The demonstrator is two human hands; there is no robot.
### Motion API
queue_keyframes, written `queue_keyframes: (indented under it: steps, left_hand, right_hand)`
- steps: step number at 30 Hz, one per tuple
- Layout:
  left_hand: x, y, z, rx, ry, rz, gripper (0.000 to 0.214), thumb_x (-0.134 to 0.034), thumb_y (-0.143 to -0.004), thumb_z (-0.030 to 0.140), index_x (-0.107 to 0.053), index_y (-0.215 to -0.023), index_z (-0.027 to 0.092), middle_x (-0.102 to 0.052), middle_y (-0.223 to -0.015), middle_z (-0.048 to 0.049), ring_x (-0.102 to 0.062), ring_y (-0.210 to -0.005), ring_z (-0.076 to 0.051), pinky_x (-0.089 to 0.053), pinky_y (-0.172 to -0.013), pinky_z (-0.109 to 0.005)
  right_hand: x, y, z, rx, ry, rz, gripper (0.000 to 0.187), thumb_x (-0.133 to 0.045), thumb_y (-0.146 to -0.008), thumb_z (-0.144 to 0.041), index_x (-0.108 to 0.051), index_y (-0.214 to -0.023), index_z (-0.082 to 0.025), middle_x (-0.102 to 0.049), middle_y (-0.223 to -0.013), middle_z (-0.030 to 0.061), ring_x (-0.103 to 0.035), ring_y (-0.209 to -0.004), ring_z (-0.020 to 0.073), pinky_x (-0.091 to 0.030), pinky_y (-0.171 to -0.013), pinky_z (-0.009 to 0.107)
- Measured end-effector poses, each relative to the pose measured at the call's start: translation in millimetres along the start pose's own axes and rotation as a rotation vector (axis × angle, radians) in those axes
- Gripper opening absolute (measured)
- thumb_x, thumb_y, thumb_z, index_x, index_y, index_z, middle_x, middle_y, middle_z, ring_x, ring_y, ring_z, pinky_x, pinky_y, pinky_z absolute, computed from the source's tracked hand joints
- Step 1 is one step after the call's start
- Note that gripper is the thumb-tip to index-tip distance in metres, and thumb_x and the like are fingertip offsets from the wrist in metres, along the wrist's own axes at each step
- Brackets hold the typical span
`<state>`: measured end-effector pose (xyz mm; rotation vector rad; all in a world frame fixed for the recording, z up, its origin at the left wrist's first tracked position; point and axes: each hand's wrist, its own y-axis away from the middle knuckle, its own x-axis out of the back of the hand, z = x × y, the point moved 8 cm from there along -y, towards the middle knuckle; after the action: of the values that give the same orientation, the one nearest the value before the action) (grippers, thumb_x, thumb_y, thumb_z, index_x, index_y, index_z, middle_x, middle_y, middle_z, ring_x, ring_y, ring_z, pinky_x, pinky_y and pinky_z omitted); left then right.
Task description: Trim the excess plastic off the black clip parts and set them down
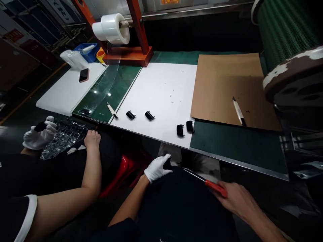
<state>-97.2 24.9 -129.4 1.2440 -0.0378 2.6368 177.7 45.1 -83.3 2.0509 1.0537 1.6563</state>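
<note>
My left hand, in a white glove, is closed on a small black part over my lap. The bare right hand grips a red-handled tool with a thin metal shaft that points left, toward the black part. Whether its tip touches the part I cannot tell. Just beyond my hands, two black plastic pieces lie close together at the right of a white sheet. Two similar black pieces lie farther left on it.
A craft knife lies on brown cardboard; another knife is left on the green mat. A film roll hangs on an orange stand. At left, a co-worker's gloved hand holds a dark piece near bubble wrap.
</note>
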Motion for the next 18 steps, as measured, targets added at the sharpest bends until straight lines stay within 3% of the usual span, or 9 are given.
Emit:
queue_keyframes:
  steps: [3, 6, 11, 18]
  left_hand:
    - [-20.6, -3.1, -15.7, 0.025, -0.002, -0.041, 0.045, -0.057, -0.09, 0.042, -0.051, -0.127, 0.015, -0.06, -0.121, -0.0123, -0.061, -0.107, -0.025, -0.051, -0.091, -0.047]
    - [-24.1, -5.0, -21.4, 0.024, -0.008, -0.06, 0.041, -0.056, -0.091, 0.039, -0.052, -0.125, 0.016, -0.058, -0.123, -0.0115, -0.059, -0.108, -0.025, -0.05, -0.091, -0.047]
    - [-23.7, -2.1, -21.3, 0.016, -0.018, -0.069, 0.039, -0.056, -0.092, 0.038, -0.052, -0.125, 0.017, -0.056, -0.124, -0.0113, -0.057, -0.11, -0.025, -0.049, -0.093, -0.047]
    - [-25.7, -0.5, -21.1, 0.01, -0.04, -0.07, 0.04, -0.056, -0.091, 0.038, -0.052, -0.125, 0.017, -0.055, -0.126, -0.0114, -0.056, -0.112, -0.026, -0.047, -0.095, -0.049]
  right_hand:
    - [-1.1, -11.3, -24.1, 0.044, 0.075, -0.043, 0.026, -0.052, -0.083, -0.039, -0.061, -0.067, -0.022, -0.067, -0.061, 0.0063, -0.066, -0.057, 0.0255, -0.04, -0.05, 0.029]
    - [1.7, -19.4, -37.2, 0.039, 0.12, -0.025, 0.021, -0.051, -0.082, -0.033, -0.061, -0.069, -0.02, -0.068, -0.065, 0.0091, -0.067, -0.063, 0.0289, -0.041, -0.054, 0.032]
    - [0.9, -22.6, -40.3, 0.025, 0.14, -0.038, 0.033, -0.047, -0.085, -0.043, -0.063, -0.069, -0.019, -0.069, -0.067, 0.0106, -0.068, -0.064, 0.0299, -0.042, -0.053, 0.032]
    - [-5.7, -21.1, -39.6, 0.013, 0.144, -0.064, 0.034, -0.048, -0.084, -0.045, -0.064, -0.071, -0.018, -0.07, -0.072, 0.0118, -0.068, -0.068, 0.0307, -0.042, -0.053, 0.032]
